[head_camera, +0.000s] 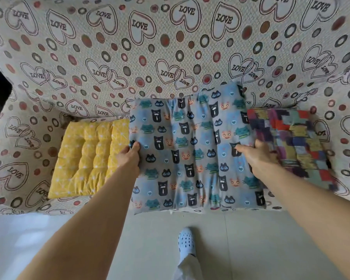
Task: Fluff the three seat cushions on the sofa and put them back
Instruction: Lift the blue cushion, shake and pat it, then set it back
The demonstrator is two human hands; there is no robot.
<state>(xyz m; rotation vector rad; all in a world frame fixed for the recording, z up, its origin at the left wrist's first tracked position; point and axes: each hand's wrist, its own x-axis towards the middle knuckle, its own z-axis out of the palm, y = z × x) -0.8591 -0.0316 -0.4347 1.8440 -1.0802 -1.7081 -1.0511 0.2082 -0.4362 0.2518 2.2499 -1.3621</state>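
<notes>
Forearms nearest; left hand [129, 155] and right hand [256, 154] each grip a side edge of the cat cushion [190, 158], mid-seat on the sofa [109, 57] between yellow cushion [83, 158] and patchwork cushion [293, 142]; probably mid-task; which are already fluffed cannot be told.

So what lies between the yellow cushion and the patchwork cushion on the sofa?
The cat cushion fills that whole stretch, as the head view shows.

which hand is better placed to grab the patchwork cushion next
Probably right. The right hand grips the cat cushion at the edge next to the patchwork cushion; the left hand holds the opposite edge, beside the yellow cushion.
</notes>
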